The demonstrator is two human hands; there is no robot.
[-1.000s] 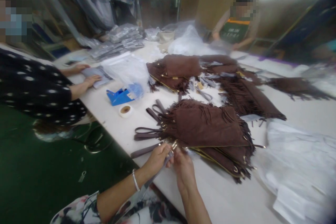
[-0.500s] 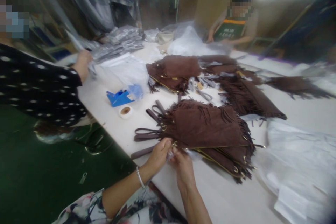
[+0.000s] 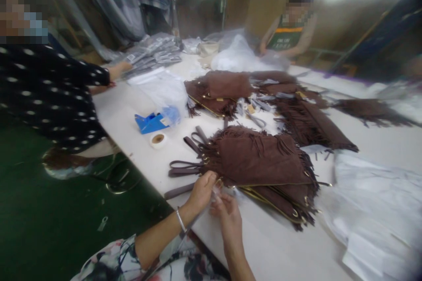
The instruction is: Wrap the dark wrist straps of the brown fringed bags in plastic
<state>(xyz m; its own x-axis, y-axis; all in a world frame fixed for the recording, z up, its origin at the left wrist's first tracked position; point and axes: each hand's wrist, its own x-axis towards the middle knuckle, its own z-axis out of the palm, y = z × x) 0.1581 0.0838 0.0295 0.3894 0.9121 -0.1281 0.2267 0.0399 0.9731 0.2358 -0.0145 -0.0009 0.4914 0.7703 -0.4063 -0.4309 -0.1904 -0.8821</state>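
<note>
- Your left hand (image 3: 201,193) grasps a gold-coloured clasp (image 3: 218,181) between thumb and fingers, at the near left corner of the brown fringed bags.
- A grey strap (image 3: 192,224) trails from that hand towards seven o'clock, under your wrist.
- Your right hand (image 3: 229,213) is just beside the left, at about four o'clock from the clasp, fingers curled and thumb raised to a bit of clear film (image 3: 216,193); you cannot tell here whether it grips the film or only touches it.
- The stack of brown fringed bags (image 3: 260,158) lies flat on the white table (image 3: 273,241) at about two o'clock from your hands, gold-coloured zips along its near edge.
- Several wrist straps (image 3: 183,164) stick out from the stack towards ten o'clock of your hands.
- Farther along, between ten and eleven o'clock, sit a tape roll (image 3: 158,140) and a blue dispenser (image 3: 150,124).
- More brown bags (image 3: 229,83) lie at twelve o'clock; clear plastic sheeting (image 3: 372,202) spreads at three.
- A co-worker in polka dots (image 3: 49,92) stands at ten o'clock, reaching towards grey packets (image 3: 154,52) at eleven.
</note>
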